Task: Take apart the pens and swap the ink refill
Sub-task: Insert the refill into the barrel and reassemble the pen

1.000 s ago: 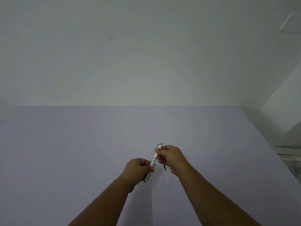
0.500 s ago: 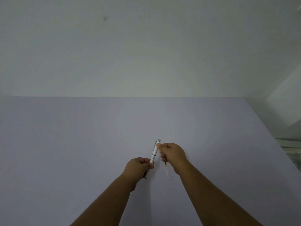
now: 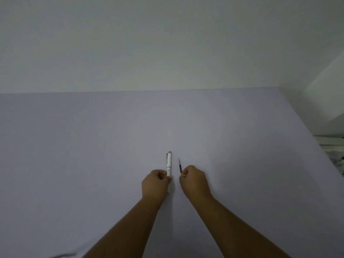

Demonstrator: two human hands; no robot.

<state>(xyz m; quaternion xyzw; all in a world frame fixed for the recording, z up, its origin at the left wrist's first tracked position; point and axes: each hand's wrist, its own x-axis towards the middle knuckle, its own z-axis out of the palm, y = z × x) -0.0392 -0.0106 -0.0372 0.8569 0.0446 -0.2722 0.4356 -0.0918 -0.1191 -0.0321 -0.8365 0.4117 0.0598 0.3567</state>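
Note:
A white pen (image 3: 169, 162) with a grey cap end and clip points away from me, held near its middle by my left hand (image 3: 156, 185). Its lower tip pokes out below the fingers. Just to its right, my right hand (image 3: 194, 182) pinches a thin ink refill (image 3: 180, 167), dark with a yellow band, whose point sticks up and away from my fist. The pen and refill are apart, roughly parallel, a small gap between them. Both hands hover over the pale lilac table (image 3: 93, 164).
The table's far edge meets a plain white wall (image 3: 167, 43). Its right edge (image 3: 314, 140) slants down toward me, with cluttered white items (image 3: 333, 149) beyond it. A pale object (image 3: 63, 255) shows at the bottom edge, left of my left forearm.
My right hand has let go of the pen's upper part and moved right, turning the refill so it points away. The two hands have separated; the pen now stands straighter in my left hand.

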